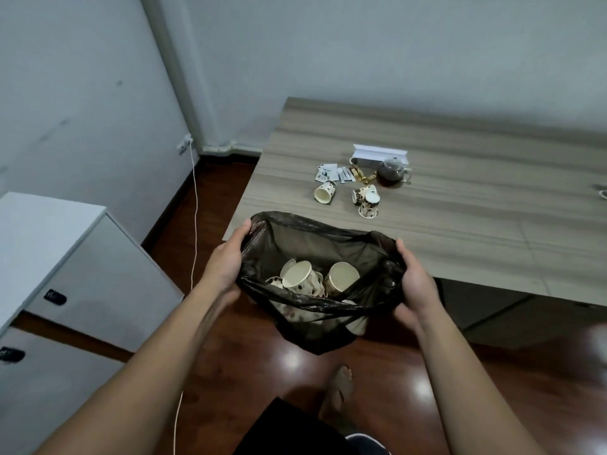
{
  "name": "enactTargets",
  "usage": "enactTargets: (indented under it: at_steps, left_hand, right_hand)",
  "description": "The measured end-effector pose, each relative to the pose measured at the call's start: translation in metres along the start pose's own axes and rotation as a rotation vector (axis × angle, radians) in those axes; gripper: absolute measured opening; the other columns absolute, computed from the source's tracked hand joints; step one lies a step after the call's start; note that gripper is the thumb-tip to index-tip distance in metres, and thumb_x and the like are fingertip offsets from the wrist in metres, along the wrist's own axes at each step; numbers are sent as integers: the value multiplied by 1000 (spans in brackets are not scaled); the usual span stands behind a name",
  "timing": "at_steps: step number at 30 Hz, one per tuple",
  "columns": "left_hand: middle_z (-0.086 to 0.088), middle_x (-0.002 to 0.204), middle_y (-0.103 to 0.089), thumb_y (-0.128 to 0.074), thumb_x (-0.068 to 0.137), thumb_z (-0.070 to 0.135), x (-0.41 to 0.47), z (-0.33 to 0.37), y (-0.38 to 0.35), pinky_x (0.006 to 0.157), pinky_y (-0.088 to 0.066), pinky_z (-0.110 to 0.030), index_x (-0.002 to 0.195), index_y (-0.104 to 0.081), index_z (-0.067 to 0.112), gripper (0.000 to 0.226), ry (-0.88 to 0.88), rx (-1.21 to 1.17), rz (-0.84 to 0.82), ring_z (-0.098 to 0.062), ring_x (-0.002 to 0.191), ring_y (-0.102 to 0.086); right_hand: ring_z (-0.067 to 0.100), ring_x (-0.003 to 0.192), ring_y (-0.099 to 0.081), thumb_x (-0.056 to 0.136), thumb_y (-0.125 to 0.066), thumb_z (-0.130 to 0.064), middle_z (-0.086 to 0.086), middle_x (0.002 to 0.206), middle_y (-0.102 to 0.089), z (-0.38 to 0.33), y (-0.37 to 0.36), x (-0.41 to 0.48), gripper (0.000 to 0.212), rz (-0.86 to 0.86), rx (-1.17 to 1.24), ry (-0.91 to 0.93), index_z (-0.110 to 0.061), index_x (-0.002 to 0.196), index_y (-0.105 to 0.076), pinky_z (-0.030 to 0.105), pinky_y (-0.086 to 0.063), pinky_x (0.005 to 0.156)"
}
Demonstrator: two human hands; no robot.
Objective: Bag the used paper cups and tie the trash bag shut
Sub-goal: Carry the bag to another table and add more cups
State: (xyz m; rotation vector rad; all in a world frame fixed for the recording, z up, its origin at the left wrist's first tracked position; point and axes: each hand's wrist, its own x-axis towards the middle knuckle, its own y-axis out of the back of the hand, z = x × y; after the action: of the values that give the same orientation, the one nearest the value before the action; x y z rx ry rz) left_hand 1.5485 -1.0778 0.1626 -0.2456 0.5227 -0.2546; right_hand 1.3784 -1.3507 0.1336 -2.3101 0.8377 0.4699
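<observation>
A black trash bag [315, 244] hangs open in front of the table edge, stretched wide between both hands. My left hand [226, 257] grips its left rim and my right hand [412, 280] grips its right rim. Inside lie several spotted paper cups [297, 277], one with its mouth up at the right [341, 277]. On the table one cup [325, 191] lies on its side, and two more [366, 200] lie together to its right, beyond the bag.
The wood-grain table [476, 224] also holds sachets [326, 172], a glass teapot [392, 172] and a white box [379, 154]. A white cabinet [65, 257] stands at the left, with a white cable [195, 224] hanging beside it. My bare foot [338, 392] is on the glossy wooden floor.
</observation>
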Motion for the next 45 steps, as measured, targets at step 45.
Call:
enactTargets:
  at_steps: [45]
  left_hand:
    - [-23,145,-65,-66,99,52,446,141,-45,127,-37,-52,144,-65,6,65,364,-71,-119,-38,137,-62]
  right_hand:
    - [32,90,-75,107,-66,-40,11,99,-83,-66,-135,421,32,440,-501,-280,-10,109,-78,43,-56,80]
